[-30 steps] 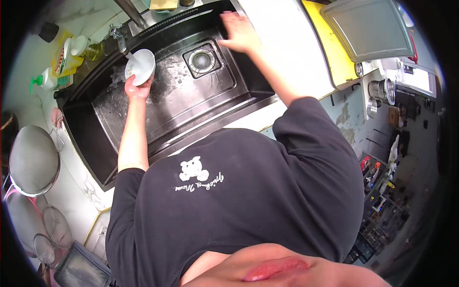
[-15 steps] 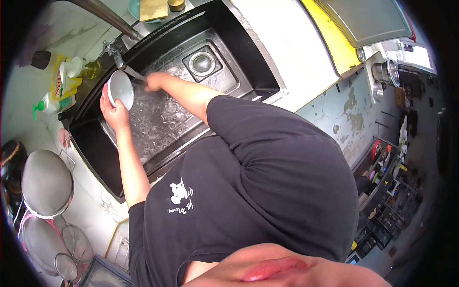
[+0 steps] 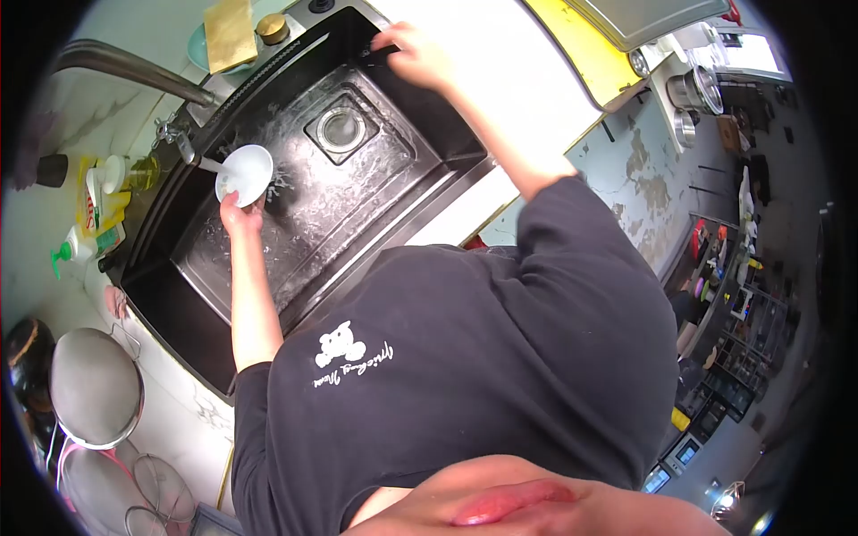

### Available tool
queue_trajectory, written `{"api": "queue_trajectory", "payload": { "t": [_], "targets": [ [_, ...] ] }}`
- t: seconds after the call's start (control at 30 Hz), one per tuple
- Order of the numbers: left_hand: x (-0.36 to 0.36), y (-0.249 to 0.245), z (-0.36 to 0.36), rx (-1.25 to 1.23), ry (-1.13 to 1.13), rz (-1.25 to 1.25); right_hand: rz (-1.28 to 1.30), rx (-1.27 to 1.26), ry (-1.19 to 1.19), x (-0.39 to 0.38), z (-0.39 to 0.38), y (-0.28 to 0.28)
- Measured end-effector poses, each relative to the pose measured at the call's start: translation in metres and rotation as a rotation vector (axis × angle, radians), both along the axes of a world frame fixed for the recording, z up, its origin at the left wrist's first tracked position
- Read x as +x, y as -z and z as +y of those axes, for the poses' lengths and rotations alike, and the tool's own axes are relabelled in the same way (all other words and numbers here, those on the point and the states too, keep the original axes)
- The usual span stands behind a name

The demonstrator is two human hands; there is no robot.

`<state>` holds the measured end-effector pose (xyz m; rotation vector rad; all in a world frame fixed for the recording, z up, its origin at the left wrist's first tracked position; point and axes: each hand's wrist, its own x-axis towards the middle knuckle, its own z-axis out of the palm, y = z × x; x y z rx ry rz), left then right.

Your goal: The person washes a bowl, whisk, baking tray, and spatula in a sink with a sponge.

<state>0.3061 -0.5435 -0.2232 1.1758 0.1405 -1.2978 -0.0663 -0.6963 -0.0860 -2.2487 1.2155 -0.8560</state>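
My left hand (image 3: 241, 214) grips the rim of a white bowl (image 3: 255, 165) over the black sink (image 3: 183, 326). The bowl sits under the small faucet (image 3: 183, 147), and water splashes around its edge. Its inside faces up, tilted. My right hand (image 3: 418, 58) is raised over the sink's far right corner, away from the bowl. Its fingers are partly spread, and I see nothing in them. The drain (image 3: 341, 129) lies between the two hands, in the wet sink floor.
A large metal pipe spout (image 3: 143, 67) reaches over the left rim. Behind the sink are a gold-coloured board (image 3: 230, 36) and a round brass-coloured lid (image 3: 272, 29). Soap bottles (image 3: 79, 246) stand left; strainers (image 3: 96, 389) lie lower left. A yellow board (image 3: 581, 54) is at right.
My right hand has left the water by the faucet and moved up and right to the sink's far corner. The bowl has tipped from its side to facing up under the faucet.
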Motion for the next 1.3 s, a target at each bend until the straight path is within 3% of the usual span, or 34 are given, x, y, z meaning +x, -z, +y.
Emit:
{"api": "queue_trajectory", "payload": {
  "t": [0.03, 0.1, 0.2, 0.23, 0.33, 0.4, 0.47, 0.57, 0.77, 0.9, 1.0, 1.03, 1.1, 1.13, 1.2, 1.23, 1.3],
  "targets": [
    [-0.004, -0.002, 0.001, 0.008, -0.026, 0.03, -0.026, 0.029, 0.186, -0.041, 0.008, 0.0],
    [-0.009, -0.003, 0.003, 0.005, -0.012, 0.026, 0.052, -0.155, 0.31, -0.13, 0.022, 0.007],
    [-0.007, -0.006, 0.012, -0.018, -0.005, 0.043, 0.358, -0.174, 0.414, -0.223, 0.032, 0.008],
    [-0.007, -0.007, 0.014, -0.039, 0.004, 0.068, 0.57, -0.186, 0.531, -0.252, 0.037, 0.029],
    [-0.001, -0.002, 0.02, -0.08, 0.002, 0.078, 0.74, -0.081, 0.662, -0.208, 0.044, 0.021],
    [0.0, -0.003, 0.022, -0.082, -0.008, 0.052, 0.819, 0.196, 0.555, -0.159, 0.041, 0.012],
    [-0.001, -0.008, 0.024, -0.101, -0.003, 0.038, 0.82, 0.025, 0.467, -0.116, 0.047, 0.03],
    [-0.002, -0.009, 0.023, -0.075, -0.051, 0.072, 0.71, -0.002, 0.338, -0.037, 0.04, 0.022],
    [-0.001, -0.011, 0.02, -0.101, -0.076, 0.074, 0.768, -0.241, 0.188, 0.061, -0.063, 0.035],
    [-0.006, -0.04, 0.017, -0.045, -0.143, -0.036, 0.515, -0.337, 0.149, 0.107, -0.039, 0.063],
    [0.002, -0.053, 0.019, -0.178, 0.0, -0.476, 0.229, -0.243, 0.126, 0.146, 0.019, 0.089],
    [0.004, -0.057, 0.018, -0.166, -0.019, -0.482, 0.164, -0.199, 0.101, 0.161, 0.04, 0.099],
    [0.002, -0.074, 0.02, -0.173, 0.057, -0.874, 0.154, -0.098, -0.049, 0.192, 0.071, 0.122],
    [0.001, -0.08, 0.023, -0.154, 0.05, -0.881, 0.193, 0.092, -0.131, 0.206, 0.079, 0.122],
    [-0.001, -0.09, 0.025, -0.055, 0.029, -1.219, 0.221, 0.433, -0.174, 0.233, 0.092, 0.121],
    [0.005, -0.084, 0.026, -0.05, 0.033, -1.22, 0.219, 0.438, -0.175, 0.24, 0.089, 0.122],
    [0.014, -0.079, 0.03, -0.151, -0.059, -1.075, 0.534, 0.424, -0.566, 0.247, 0.08, 0.124]
  ]
}}
